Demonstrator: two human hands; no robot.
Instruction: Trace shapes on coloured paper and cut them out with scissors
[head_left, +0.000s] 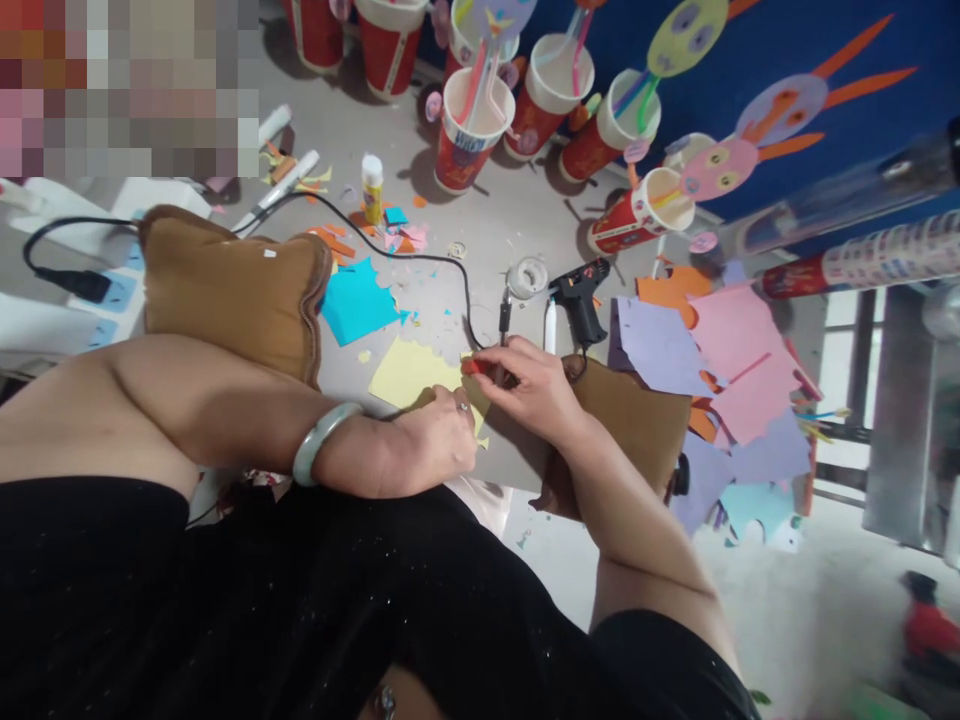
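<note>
My left hand [439, 440], wearing a ring, is curled closed at the near edge of a pale yellow sheet of paper [401, 375]. Its fingertips are turned away, so whatever they hold is hidden. Just to the right, my right hand [536, 392] pinches a small red piece [474, 366] between thumb and fingers, above the yellow paper. The exact kind of that piece is too small to tell. Beyond the right hand lie a black hot glue gun [581, 300], a white pen [551, 327] and a roll of clear tape [528, 277].
Decorated red paper cups [469, 150] stand along the back. A glue stick [372, 190] and blue paper [358, 305] lie farther left. Brown cushions [225, 285] flank my arms. Coloured paper sheets [739, 350] pile up at right. A black cord [405, 257] crosses the table.
</note>
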